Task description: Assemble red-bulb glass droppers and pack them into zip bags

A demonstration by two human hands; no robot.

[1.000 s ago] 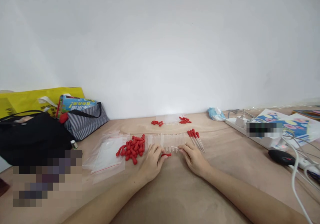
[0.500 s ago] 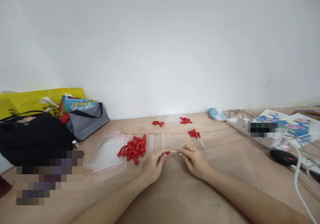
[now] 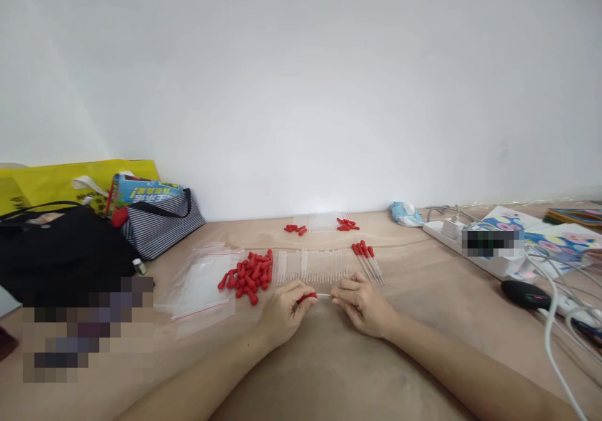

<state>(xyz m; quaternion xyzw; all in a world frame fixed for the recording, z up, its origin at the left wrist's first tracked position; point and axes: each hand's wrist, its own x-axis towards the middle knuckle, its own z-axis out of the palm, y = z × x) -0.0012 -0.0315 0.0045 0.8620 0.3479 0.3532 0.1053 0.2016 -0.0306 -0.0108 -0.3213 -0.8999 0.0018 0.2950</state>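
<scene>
My left hand is closed on a red rubber dropper bulb, pinched between thumb and fingers. Facing it, my right hand pinches a thin clear dropper tube. Tube and bulb lie in one line, meeting at my left fingertips; how far the tube sits inside the bulb is hidden. Just beyond my hands stretches a row of clear tubes side by side. A heap of red bulbs lies left of that row. To its right rest several droppers with red bulbs on them.
Clear zip bags lie left of the bulbs. Farther left stand a black bag and a striped bag. By the wall are more bulbs and a blue mask. A power strip with cables occupies the right.
My left fingers have shifted slightly and now cover more of the bulb's side. Both hands stay together over the same spot. The whole view has moved a little.
</scene>
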